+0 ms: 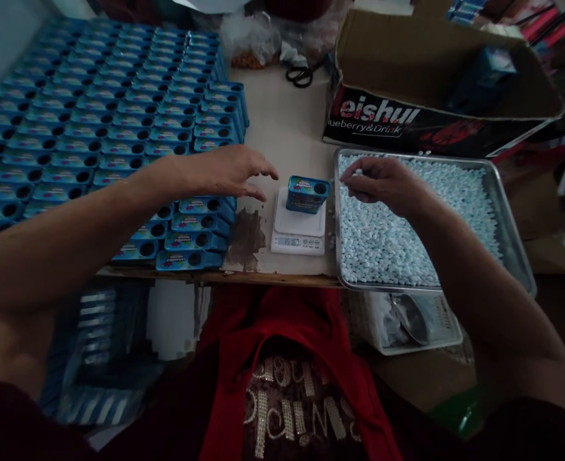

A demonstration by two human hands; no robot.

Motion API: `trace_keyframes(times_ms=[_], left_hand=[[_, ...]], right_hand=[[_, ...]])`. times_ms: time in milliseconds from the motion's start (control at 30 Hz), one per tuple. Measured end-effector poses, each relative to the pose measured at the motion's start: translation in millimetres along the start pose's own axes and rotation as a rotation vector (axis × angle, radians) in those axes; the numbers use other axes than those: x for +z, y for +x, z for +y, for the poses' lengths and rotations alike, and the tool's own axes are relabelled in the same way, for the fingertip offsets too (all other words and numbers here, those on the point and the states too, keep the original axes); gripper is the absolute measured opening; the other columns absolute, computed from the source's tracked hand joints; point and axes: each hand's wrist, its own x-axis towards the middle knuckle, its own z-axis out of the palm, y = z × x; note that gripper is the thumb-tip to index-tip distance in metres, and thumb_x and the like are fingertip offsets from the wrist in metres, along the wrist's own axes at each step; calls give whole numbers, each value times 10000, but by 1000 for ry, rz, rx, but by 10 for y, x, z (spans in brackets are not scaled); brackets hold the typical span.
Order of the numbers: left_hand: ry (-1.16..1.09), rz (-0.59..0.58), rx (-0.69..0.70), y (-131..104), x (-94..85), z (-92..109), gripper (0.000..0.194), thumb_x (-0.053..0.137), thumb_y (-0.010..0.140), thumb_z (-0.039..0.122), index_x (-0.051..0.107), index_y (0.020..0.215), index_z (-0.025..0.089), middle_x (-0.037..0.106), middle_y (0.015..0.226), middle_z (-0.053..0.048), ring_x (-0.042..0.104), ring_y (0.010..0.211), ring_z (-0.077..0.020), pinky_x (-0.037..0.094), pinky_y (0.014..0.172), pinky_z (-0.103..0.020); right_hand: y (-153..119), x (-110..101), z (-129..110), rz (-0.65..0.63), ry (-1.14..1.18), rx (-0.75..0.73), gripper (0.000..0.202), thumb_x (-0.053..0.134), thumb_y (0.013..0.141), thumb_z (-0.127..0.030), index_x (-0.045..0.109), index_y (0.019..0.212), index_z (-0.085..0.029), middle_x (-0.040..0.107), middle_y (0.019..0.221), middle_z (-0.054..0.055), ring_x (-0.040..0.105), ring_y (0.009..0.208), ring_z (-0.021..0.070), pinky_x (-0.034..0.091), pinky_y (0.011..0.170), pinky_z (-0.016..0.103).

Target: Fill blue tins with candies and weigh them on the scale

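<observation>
A small blue tin (307, 195) with a round dark hole in its top stands upright on a white digital scale (282, 224), whose display is lit. My left hand (234, 171) reaches in from the left with fingers apart, close to the tin but not touching it; nothing is in it. Over the left rim of a metal tray (339, 250) is my right hand (378, 182), its fingertips pinched together just right of the tin. Whatever lies between those fingertips is too small to make out. Pale blue-white pellets (407, 250) cover the tray's bottom.
Rows of similar blue tins (119, 115) fill the table's left side. Behind the tray stands an open cardboard box (373, 118) with a blue tin inside. Black scissors (302, 75) and a plastic bag (251, 41) lie at the back. Below the tray, a white bin (393, 349) holds a metal scoop.
</observation>
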Motion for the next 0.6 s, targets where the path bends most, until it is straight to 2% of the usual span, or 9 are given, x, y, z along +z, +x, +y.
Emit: trace_keyframes(times_ms=[100,200,300,433,500,600], left_hand=[[-13,22,5,11,12,-18,677,639,1072,705,735,1570,256,770,1492,-110,720,1355,-358,517,1229,-487],[-38,30,-10,-31,-1,-2,633,706,1078,650,747,1544,223,776,1487,-124,722,1337,-345,523,1217,-460],[-81,49,-29,-75,-6,-9,616,750,1096,586,732,1553,174,758,1539,-148,705,1369,-335,502,1246,-453],[-130,96,-26,-84,-10,-59,668,819,1051,619,739,1544,175,791,1501,-142,713,1340,-324,523,1225,-446],[-124,108,-28,-99,-38,-76,689,831,1027,634,750,1546,187,802,1490,-143,728,1296,-326,545,1194,-458],[-139,149,-56,-158,-110,-76,698,853,988,685,789,1503,218,813,1461,-129,742,1271,-347,558,1180,-498]], right_hand=[[101,156,-222,-78,-217,-125,214,940,965,-401,825,985,-222,563,634,-54,490,593,114,367,596,294],[188,202,-309,-87,-421,-241,205,994,900,-345,870,1002,-218,593,694,-51,551,679,126,420,694,312],[237,198,-323,-99,-444,-274,254,1030,848,-325,903,1044,-226,639,718,-52,590,684,125,455,721,316],[237,154,-326,-63,-276,-138,139,1014,853,-228,890,896,-181,637,624,-43,534,558,91,440,617,292],[205,81,-267,55,-81,-32,126,988,882,-174,863,874,-163,655,629,-25,518,541,78,419,553,256],[89,-94,-8,338,298,127,168,944,955,-150,798,876,-177,687,714,-15,536,559,49,396,483,155]])
